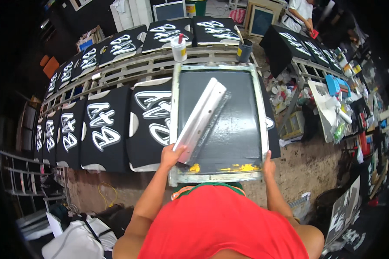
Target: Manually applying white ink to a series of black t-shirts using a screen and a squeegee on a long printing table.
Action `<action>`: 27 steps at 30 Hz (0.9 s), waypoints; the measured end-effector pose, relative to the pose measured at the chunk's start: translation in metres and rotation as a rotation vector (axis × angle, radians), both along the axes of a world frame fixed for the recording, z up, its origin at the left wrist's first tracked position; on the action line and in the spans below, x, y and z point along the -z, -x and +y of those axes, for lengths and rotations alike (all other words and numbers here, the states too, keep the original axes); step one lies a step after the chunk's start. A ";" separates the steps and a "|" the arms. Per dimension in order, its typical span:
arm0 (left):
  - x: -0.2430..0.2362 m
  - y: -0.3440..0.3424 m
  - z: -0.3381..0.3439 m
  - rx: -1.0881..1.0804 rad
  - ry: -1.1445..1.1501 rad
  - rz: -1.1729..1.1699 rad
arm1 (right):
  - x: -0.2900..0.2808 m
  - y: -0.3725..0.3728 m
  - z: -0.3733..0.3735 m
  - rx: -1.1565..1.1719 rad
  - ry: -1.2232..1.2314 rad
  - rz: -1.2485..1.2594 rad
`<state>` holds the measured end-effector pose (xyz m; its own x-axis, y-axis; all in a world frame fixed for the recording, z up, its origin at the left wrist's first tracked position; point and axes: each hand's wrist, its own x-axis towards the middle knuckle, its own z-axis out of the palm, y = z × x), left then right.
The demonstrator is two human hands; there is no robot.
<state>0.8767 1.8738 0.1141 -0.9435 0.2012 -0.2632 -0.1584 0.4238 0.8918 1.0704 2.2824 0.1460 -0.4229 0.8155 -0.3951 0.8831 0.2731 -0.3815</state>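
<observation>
Left head fisheye: looks down over red shirt (222, 220) onto nearby screen frame (260, 112).

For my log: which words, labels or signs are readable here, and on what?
Black panels: bold white lettering, large enough to read; wording not transcribed.
White tub: yellow label, too small to read.
Dark tub: yellow label, too small to read.
Squeegee and framed screen: no readable text.

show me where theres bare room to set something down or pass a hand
Bare: floor right of the right hand, below the cup heap; slats just left of the white tub, between shirts; the screen between squeegee and right rail, though it glistens. Crowded: the shirts and cup heap.
</observation>
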 end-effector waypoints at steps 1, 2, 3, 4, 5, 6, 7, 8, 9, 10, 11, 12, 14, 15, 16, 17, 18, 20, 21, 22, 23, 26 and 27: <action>-0.002 -0.009 0.031 -0.011 -0.002 -0.011 | 0.012 -0.014 0.033 -0.011 -0.002 -0.011; -0.009 -0.018 0.061 -0.002 -0.005 -0.045 | 0.024 -0.025 0.067 0.035 -0.007 0.032; -0.015 -0.021 0.086 0.005 -0.008 -0.071 | 0.036 -0.029 0.101 0.076 -0.012 0.082; -0.008 -0.026 0.102 0.003 0.023 -0.031 | 0.048 -0.037 0.129 0.159 0.040 0.175; -0.011 -0.032 0.115 -0.027 0.030 -0.039 | 0.049 -0.038 0.147 0.131 0.050 0.166; -0.014 -0.036 0.129 -0.024 0.065 -0.025 | 0.050 -0.038 0.164 0.135 0.093 0.084; -0.019 -0.039 0.142 -0.028 0.099 -0.009 | 0.048 -0.034 0.180 0.130 0.131 0.003; -0.033 -0.042 0.155 -0.063 0.107 -0.036 | 0.048 -0.031 0.188 0.091 0.138 -0.007; -0.036 -0.039 0.166 -0.102 0.114 -0.044 | 0.049 -0.031 0.192 0.131 0.140 0.071; -0.040 -0.037 0.173 -0.086 0.182 -0.031 | 0.047 -0.030 0.194 0.163 0.148 0.144; -0.042 -0.036 0.178 -0.063 0.251 -0.023 | 0.045 -0.030 0.201 0.121 0.161 0.129; -0.045 -0.035 0.184 -0.103 0.262 -0.038 | 0.042 -0.029 0.206 0.116 0.220 0.159; -0.050 -0.027 0.194 -0.108 0.277 0.013 | 0.030 -0.023 0.211 0.114 0.323 0.167; -0.053 -0.027 0.195 -0.132 0.288 0.002 | 0.034 -0.022 0.210 0.091 0.334 0.155; -0.055 -0.027 0.198 -0.135 0.275 0.018 | 0.035 -0.022 0.210 0.122 0.342 0.199; -0.056 -0.026 0.199 -0.136 0.262 0.035 | 0.036 -0.020 0.209 0.157 0.349 0.244; -0.055 -0.025 0.198 -0.137 0.241 -0.002 | 0.036 -0.021 0.208 0.057 0.280 0.293; -0.045 -0.026 0.199 -0.142 0.254 -0.022 | 0.034 -0.015 0.202 0.037 0.288 0.285; -0.037 -0.026 0.197 -0.133 0.261 -0.035 | 0.035 -0.012 0.198 0.031 0.290 0.285; -0.018 -0.026 0.196 -0.113 0.304 0.027 | 0.038 -0.010 0.196 0.051 0.291 0.266; -0.011 -0.025 0.200 -0.108 0.323 0.058 | 0.049 -0.010 0.200 0.048 0.290 0.262; 0.009 -0.022 0.200 -0.092 0.333 0.014 | 0.070 -0.006 0.199 0.151 0.275 0.160; 0.014 -0.023 0.198 -0.089 0.339 0.042 | 0.069 -0.004 0.196 0.160 0.294 0.195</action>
<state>0.9001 2.0718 0.0999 -0.9648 0.0255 -0.2618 -0.1744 0.6830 0.7093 1.0748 2.4780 0.0768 -0.3895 0.7414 -0.5465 0.8088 -0.0086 -0.5881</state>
